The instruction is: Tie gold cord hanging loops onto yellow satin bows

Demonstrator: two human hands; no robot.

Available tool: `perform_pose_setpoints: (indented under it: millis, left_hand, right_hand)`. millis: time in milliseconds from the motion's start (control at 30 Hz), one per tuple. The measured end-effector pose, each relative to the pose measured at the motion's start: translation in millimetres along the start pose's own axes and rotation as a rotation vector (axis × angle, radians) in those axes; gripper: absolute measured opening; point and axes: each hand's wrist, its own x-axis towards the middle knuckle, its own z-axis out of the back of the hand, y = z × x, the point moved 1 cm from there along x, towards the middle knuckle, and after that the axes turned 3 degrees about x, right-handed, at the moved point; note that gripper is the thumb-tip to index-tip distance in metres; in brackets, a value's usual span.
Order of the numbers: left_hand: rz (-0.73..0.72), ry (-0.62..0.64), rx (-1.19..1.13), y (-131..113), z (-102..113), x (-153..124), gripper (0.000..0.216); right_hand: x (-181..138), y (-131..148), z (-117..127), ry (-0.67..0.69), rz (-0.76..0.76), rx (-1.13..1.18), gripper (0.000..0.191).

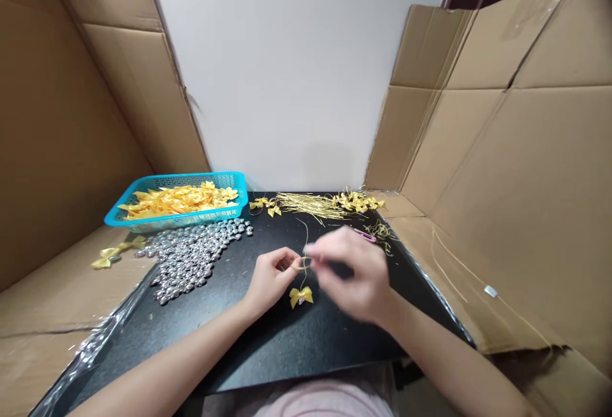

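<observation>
My left hand (273, 280) pinches a thin gold cord (305, 277) between thumb and fingertips, over the middle of the black table. The cord forms a small loop there, and one loose end rises toward the back. From its lower part hangs a yellow ribbon bow (301, 297) with a small silvery piece at its centre. Close by on the right, my right hand (356, 273) is smeared by motion, its thumb and forefinger near the loop. Whether those fingers grip the cord is too blurred to make out.
A blue basket (176, 219) of yellow bows stands back left, with many silver beads (191, 257) before it. Gold cords (310, 205) lie at the back between finished bows (356, 201). Pink scissors (365, 235) and cord scraps (381, 231) lie right. Cardboard walls (526, 168) flank the table (258, 353).
</observation>
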Motion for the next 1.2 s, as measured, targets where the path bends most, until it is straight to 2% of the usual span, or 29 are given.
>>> perform_pose_setpoints:
  millis: [33,67,133,233,400,667,1100,1200]
  left_hand:
    - [-0.006,-0.016,-0.005,-1,1,0,0.027]
    - [-0.013,-0.032,-0.006,-2,2,0,0.027]
    - [-0.025,-0.061,-0.002,-5,3,-1,0.026]
    - [-0.042,-0.075,0.005,-6,3,0,0.024]
    - [-0.054,-0.051,-0.003,-3,2,0,0.02]
    - [-0.05,-0.028,-0.014,-2,1,1,0.024]
    - [-0.012,0.036,0.036,-1,0,-1,0.026]
    - [-0.003,0.042,0.048,-1,-2,-2,0.027]
  right_hand:
    - [-1,-15,-3,-0.103,-0.159,0.003,0.016]
    - [-3,-31,-7,-0.148,-0.321,0.008,0.011]
    - [-13,-60,-20,-0.056,-0.563,0.075,0.008]
    - [-28,-79,-36,0.069,-0.677,0.211,0.014]
    - [-34,-67,-44,0.019,-0.566,0.289,0.006]
    - [-38,-60,-49,-0.078,-0.498,0.154,0.006]
    - [-40,-60,-44,-0.002,-0.21,-0.132,0.008]
    - [-39,-61,-44,-0.001,-0.242,-0.115,0.009]
